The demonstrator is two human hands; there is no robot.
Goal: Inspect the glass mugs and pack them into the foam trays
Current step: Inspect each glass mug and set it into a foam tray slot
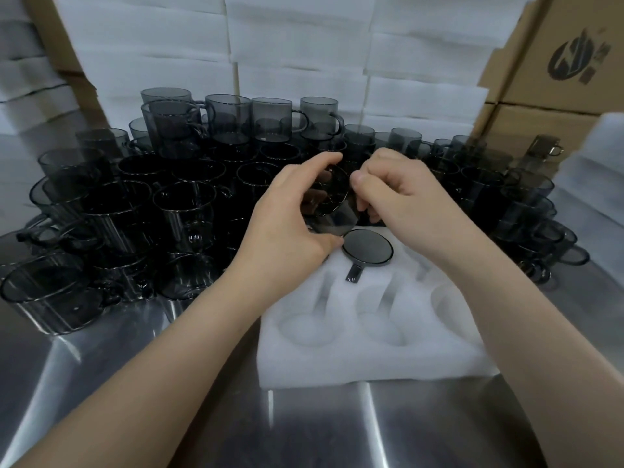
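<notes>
A white foam tray with several round pockets lies on the steel table in front of me. One dark glass mug sits upside down in a far pocket, its base up and its handle pointing toward me. Just above that pocket I hold another smoky glass mug, tilted on its side. My left hand grips its body from the left. My right hand pinches it on the right side, where the handle is hidden by my fingers.
Several dark glass mugs crowd the table from left to far right, some stacked. Stacks of white foam sheets stand behind them. Cardboard boxes rise at the back right, and more foam stands at the right edge.
</notes>
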